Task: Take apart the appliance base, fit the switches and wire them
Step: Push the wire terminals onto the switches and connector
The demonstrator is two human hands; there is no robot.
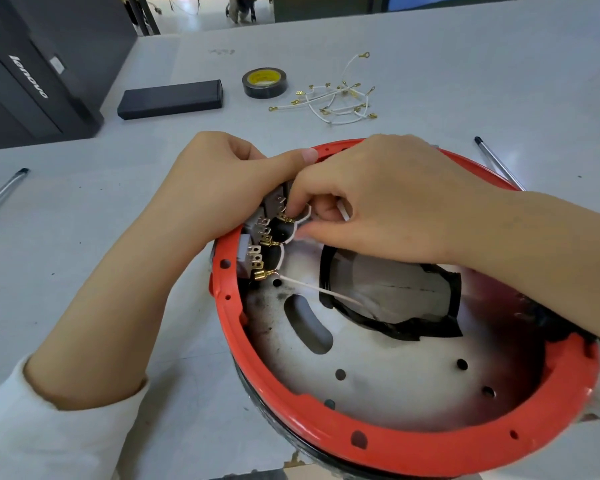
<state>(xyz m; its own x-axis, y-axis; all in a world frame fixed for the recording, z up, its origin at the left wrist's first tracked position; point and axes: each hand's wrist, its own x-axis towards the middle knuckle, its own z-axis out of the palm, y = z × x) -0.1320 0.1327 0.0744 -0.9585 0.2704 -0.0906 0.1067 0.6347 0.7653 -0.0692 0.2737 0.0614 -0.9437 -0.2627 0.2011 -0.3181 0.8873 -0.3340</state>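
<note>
Red-rimmed base (pixel 378 441) on worktop (pixel 465 64), switches (pixel 258 251) along its inner wall. Left hand (pixel 222 181) braces the rim, apparently holding nothing. Right hand (pixel 371 195) pinches a white wire (pixel 300 220) at the switches.

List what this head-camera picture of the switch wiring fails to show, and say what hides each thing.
- Upper switches, head view: covered by both hands; only the lower terminals show.
- Right hand fingers: curled at a white wire; the exact terminal is too small to tell.
- Left hand fingertips: hidden behind the right hand.
- Red base: its near edge is cut off by the bottom frame edge.
- Two metal rods: cut off by an edge or an arm.
</note>
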